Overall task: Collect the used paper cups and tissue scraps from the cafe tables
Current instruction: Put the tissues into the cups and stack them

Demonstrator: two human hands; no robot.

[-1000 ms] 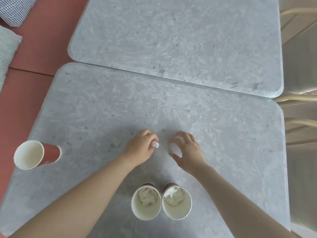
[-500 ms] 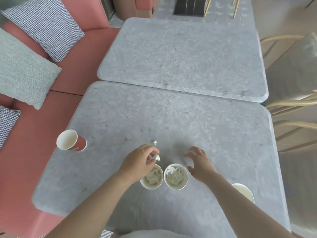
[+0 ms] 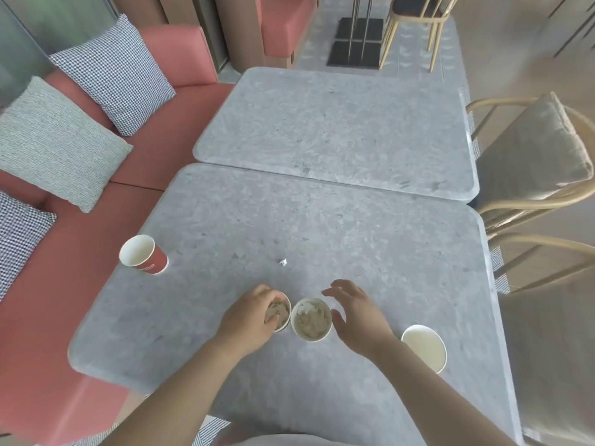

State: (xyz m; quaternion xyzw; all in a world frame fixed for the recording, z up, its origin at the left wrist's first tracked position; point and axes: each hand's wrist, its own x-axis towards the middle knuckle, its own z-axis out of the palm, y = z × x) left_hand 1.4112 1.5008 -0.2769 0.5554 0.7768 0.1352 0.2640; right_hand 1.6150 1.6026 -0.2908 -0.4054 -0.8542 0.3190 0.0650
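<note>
Left hand [image 3: 249, 320] curled into cup [image 3: 288, 309], half hiding it, grasp unclear; right hand [image 3: 357, 313] spread beside second cup [image 3: 311, 338]

1. Four paper cups stand on the near table [image 3: 354, 233]: a red cup [image 3: 141, 254] at left centre, a left filled cup [image 3: 283, 312] and a right filled cup [image 3: 311, 318] holding tissue at lower centre, and a white cup [image 3: 424, 347] at lower right.
2. One loose tissue scrap [image 3: 283, 261] lies mid-frame.
3. There are two grey tables, counting the far table [image 3: 338, 130].
4. There are three cushions at the left: an upper checked cushion [image 3: 112, 72], a grey cushion [image 3: 54, 140] and a lower checked cushion [image 3: 16, 239].
5. There are three chairs: a top chair [image 3: 415, 14], a right chair [image 3: 531, 149] and a lower-right chair [image 3: 547, 342].
6. Two hands show: the left hand [image 3: 249, 320] and the right hand [image 3: 357, 313].
</note>
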